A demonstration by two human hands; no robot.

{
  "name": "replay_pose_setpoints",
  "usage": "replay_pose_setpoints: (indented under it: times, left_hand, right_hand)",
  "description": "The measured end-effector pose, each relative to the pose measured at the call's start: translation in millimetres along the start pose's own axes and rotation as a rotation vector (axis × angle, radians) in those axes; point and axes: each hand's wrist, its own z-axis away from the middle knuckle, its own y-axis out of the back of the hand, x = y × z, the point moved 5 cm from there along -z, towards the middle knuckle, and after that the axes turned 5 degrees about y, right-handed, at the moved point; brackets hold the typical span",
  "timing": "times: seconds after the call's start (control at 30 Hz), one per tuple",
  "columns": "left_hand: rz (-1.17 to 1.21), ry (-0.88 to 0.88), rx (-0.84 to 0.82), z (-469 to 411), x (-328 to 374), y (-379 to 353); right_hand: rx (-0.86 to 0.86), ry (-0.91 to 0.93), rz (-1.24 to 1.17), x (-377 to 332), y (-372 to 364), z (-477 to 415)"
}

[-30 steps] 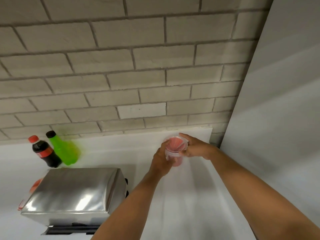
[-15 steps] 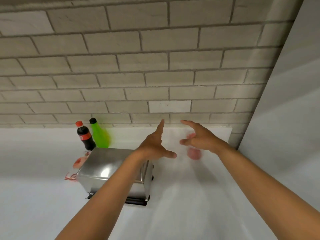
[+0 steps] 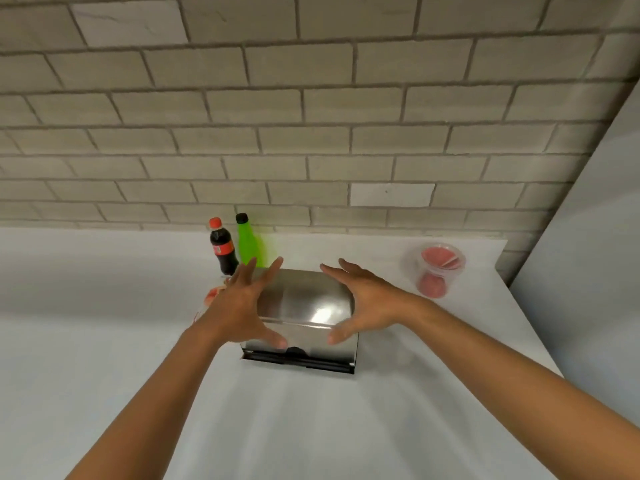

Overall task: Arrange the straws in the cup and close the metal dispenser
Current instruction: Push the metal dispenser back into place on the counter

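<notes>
Metal dispenser (image 3: 304, 317): mid-counter, lid down or nearly so, with the left hand (image 3: 242, 306) and right hand (image 3: 363, 306) spread wide at its two sides, gripping nothing; contact cannot be told through the blur. Cup (image 3: 437, 268): clear, red straws (image 3: 441, 259) inside, now released and standing alone near the right wall, so arranging looks done and closing is the step in hand. Behind: cola bottle (image 3: 222, 245), green bottle (image 3: 247, 242), brick wall (image 3: 311, 116).
</notes>
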Motion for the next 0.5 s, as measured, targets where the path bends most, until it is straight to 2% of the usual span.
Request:
replay_pose_setpoints:
  times: [0.1, 0.23, 0.37, 0.5]
  left_hand:
    - [0.026, 0.006, 0.023, 4, -16, -9]
    - [0.146, 0.006, 0.028, 4, -23, -21]
    - [0.168, -0.027, 0.083, -1, -29, -28]
    - [0.167, -0.065, 0.16, -7, -30, -34]
  right_hand:
    - [0.018, -0.045, 0.091, -8, -15, -3]
    - [0.108, -0.197, 0.126, -11, -35, -4]
    - [0.227, -0.347, 0.072, -6, -47, -2]
    - [0.282, -0.354, -0.059, 0, -56, -4]
